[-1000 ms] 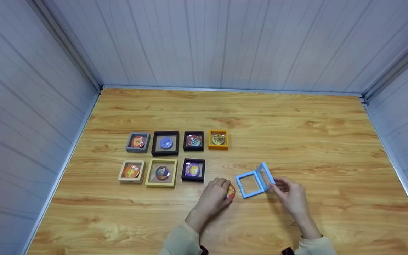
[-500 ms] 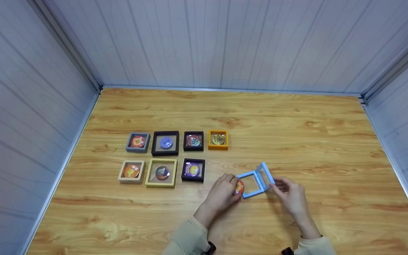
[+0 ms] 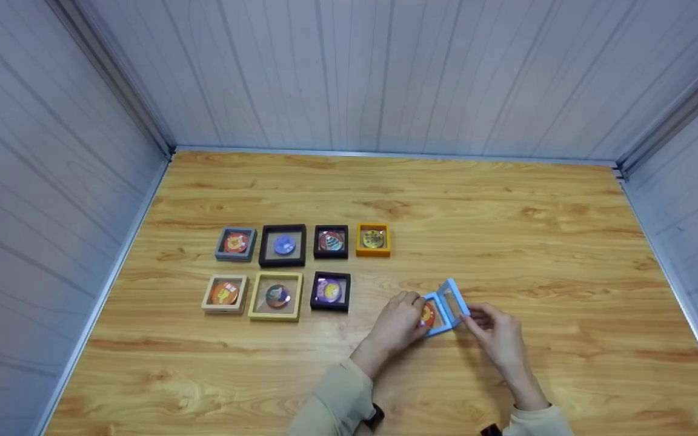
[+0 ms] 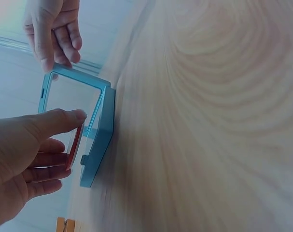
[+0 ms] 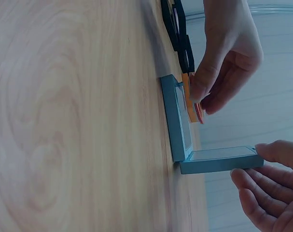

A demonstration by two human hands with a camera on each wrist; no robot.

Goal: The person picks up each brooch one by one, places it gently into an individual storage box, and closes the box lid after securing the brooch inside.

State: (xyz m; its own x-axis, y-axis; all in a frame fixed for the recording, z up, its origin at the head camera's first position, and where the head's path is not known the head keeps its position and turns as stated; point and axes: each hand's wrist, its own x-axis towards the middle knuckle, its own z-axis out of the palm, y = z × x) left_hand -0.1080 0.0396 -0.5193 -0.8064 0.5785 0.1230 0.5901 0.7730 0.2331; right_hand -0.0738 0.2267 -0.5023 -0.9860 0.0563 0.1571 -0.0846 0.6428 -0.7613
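Observation:
A light blue hinged display frame point(image 3: 438, 332) lies unfolded on the table, one half flat and the other raised, with clear film in each half. My left hand point(image 3: 396, 322) pinches a round red-orange badge point(image 3: 428, 315) by its edge between thumb and fingers, over the flat half. In the left wrist view the badge point(image 4: 75, 147) is tilted, close above the film. My right hand point(image 3: 499, 339) pinches the free edge of the raised half point(image 5: 221, 160) between thumb and fingertips, keeping it upright.
Left of the hands stand two rows of closed display frames with round badges inside, among them an orange one point(image 3: 373, 239), a yellow one point(image 3: 276, 295), a black one point(image 3: 331, 291) and a grey one point(image 3: 235, 243). Pale panel walls point(image 3: 385, 79) enclose the wooden table point(image 3: 543, 242).
My left hand has carried the badge rightward from the table beside the blue frame to over its flat half. My right hand keeps its hold on the raised half.

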